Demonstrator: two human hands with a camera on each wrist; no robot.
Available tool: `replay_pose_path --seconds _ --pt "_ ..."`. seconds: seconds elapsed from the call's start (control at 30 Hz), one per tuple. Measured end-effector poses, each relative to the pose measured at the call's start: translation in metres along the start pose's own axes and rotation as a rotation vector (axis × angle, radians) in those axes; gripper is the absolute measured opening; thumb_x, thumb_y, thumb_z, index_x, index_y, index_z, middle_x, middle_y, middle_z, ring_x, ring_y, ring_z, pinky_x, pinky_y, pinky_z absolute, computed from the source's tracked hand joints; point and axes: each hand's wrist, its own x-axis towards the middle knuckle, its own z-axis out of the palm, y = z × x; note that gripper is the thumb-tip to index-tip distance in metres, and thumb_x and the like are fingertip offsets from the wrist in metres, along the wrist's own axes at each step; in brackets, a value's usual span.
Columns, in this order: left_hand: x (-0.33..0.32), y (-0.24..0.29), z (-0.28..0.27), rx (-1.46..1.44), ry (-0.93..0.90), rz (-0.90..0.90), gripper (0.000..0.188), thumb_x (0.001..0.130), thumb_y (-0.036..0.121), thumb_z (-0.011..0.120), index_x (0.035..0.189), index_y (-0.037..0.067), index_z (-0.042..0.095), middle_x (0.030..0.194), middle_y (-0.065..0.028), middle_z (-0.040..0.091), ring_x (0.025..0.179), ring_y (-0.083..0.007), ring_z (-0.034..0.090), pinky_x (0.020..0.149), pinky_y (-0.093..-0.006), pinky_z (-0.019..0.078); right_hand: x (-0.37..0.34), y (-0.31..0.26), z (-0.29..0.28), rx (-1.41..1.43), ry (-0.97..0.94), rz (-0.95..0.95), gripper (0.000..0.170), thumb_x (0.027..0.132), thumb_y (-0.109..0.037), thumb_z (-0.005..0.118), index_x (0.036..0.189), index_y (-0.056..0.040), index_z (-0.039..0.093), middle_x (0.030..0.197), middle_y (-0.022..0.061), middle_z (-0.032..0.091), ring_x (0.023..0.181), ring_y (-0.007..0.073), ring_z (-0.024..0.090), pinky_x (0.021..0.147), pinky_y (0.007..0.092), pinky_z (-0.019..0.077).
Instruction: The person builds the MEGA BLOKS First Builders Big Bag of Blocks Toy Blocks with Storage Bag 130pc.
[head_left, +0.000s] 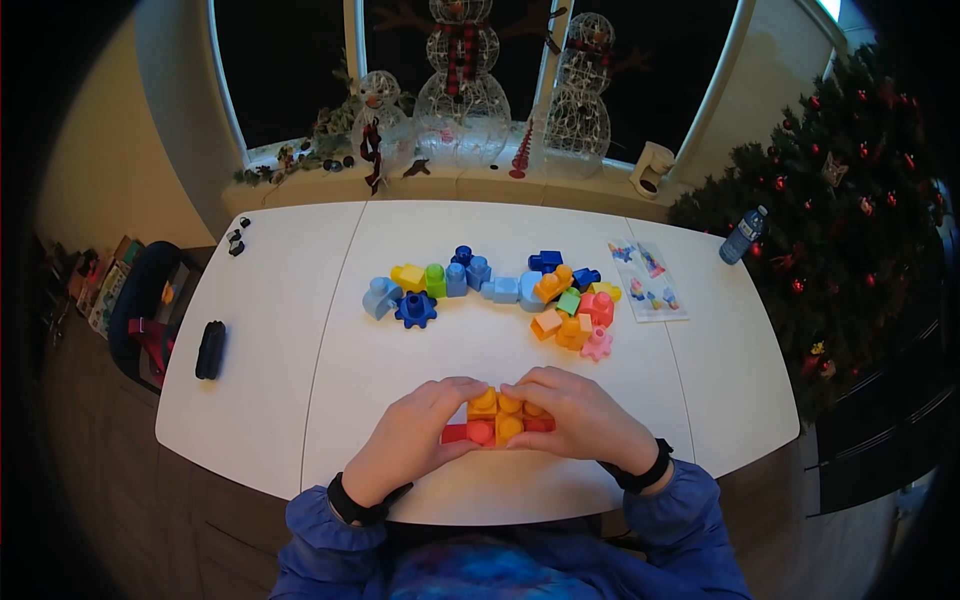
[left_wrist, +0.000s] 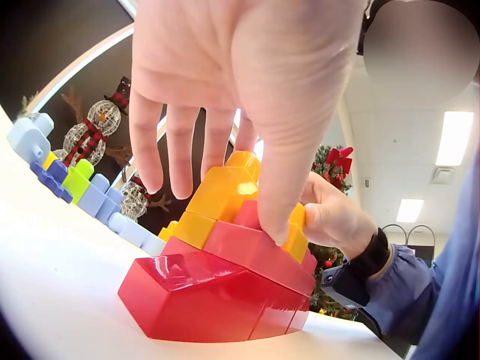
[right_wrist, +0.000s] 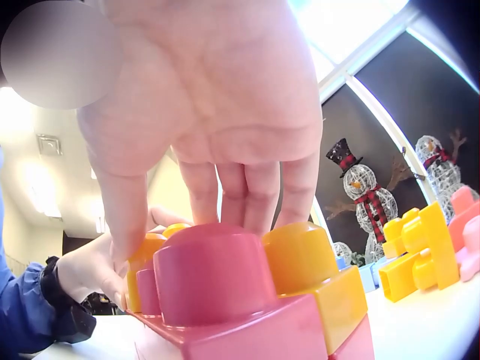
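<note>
Head view shows the left hand (head_left: pixel 418 425) and right hand (head_left: pixel 578 412) both holding 1 stack of red and yellow blocks (head_left: pixel 510 428), near the table (head_left: pixel 250 450) edge. It looks partly built. Farther off, not on it: 2 green blocks (head_left: pixel 436 281), 1 pink gear (head_left: pixel 597 344), 1 dark blue gear (head_left: pixel 416 310), others too bunched to count

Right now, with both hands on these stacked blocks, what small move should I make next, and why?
I'd probably press the yellow blocks straight down. Your left hand and right hand hold the stack from opposite sides, and the red blocks at the bottom rest on the table, so a gentle push should be supported.
</note>
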Motion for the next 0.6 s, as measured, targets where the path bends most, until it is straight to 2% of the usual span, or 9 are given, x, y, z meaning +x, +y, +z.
replay_pose_path --seconds 0.2,0.27,0.4,0.47,0.5,0.6 --pt "-0.001 0.000 0.001 -0.076 -0.030 -0.058 0.067 0.077 0.012 0.091 0.134 0.007 0.057 0.130 -0.0130 0.067 0.101 -0.0302 0.071 0.088 -0.0358 0.0599 0.000 0.004 -0.002 0.023 -0.026 -0.012 0.059 0.082 -0.037 0.087 0.126 -0.0029 0.068 0.110 0.0126 0.067 0.102 0.0328 0.066 0.088 0.0394 0.0543" --pt "-0.001 0.000 0.001 -0.072 -0.035 -0.063 0.061 0.081 0.015 0.087 0.134 0.008 0.057 0.131 -0.0126 0.067 0.107 -0.0325 0.070 0.090 -0.0375 0.0596 0.005 0.017 -0.011 0.048 -0.070 -0.060 0.059 0.083 -0.038 0.086 0.127 -0.0029 0.068 0.112 0.0134 0.067 0.104 0.0339 0.066 0.090 0.0401 0.0542" --pt "-0.002 0.004 -0.002 -0.072 -0.049 -0.082 0.058 0.083 0.017 0.084 0.134 0.008 0.057 0.132 -0.0120 0.066 0.111 -0.0332 0.069 0.090 -0.0386 0.0593 0.021 0.055 -0.025 -0.117 0.203 0.140 0.057 0.085 -0.037 0.084 0.127 -0.0022 0.067 0.114 0.0145 0.068 0.107 0.0355 0.066 0.092 0.0410 0.0538" --pt "-0.002 0.002 -0.001 -0.051 -0.035 -0.060 0.065 0.079 0.013 0.088 0.135 0.008 0.056 0.132 -0.0125 0.066 0.101 -0.0304 0.070 0.087 -0.0365 0.0600 0.035 0.082 -0.031 -0.225 0.313 0.260 0.058 0.086 -0.037 0.083 0.128 -0.0019 0.065 0.114 0.0150 0.068 0.108 0.0362 0.066 0.091 0.0423 0.0535" --pt "-0.002 0.002 0.000 -0.040 -0.029 -0.048 0.068 0.077 0.011 0.090 0.135 0.008 0.055 0.133 -0.0127 0.066 0.096 -0.0291 0.071 0.085 -0.0355 0.0603 0.041 0.097 -0.031 -0.295 0.310 0.287 0.060 0.085 -0.038 0.083 0.129 -0.0017 0.064 0.113 0.0155 0.068 0.107 0.0360 0.067 0.091 0.0432 0.0534" --pt "-0.003 0.001 0.001 -0.030 -0.022 -0.036 0.069 0.077 0.011 0.090 0.136 0.009 0.055 0.133 -0.0126 0.065 0.094 -0.0289 0.070 0.083 -0.0354 0.0603 0.054 0.128 -0.026 -0.484 0.276 0.372 0.067 0.084 -0.041 0.083 0.132 -0.0015 0.060 0.111 0.0166 0.069 0.104 0.0355 0.068 0.089 0.0459 0.0528"
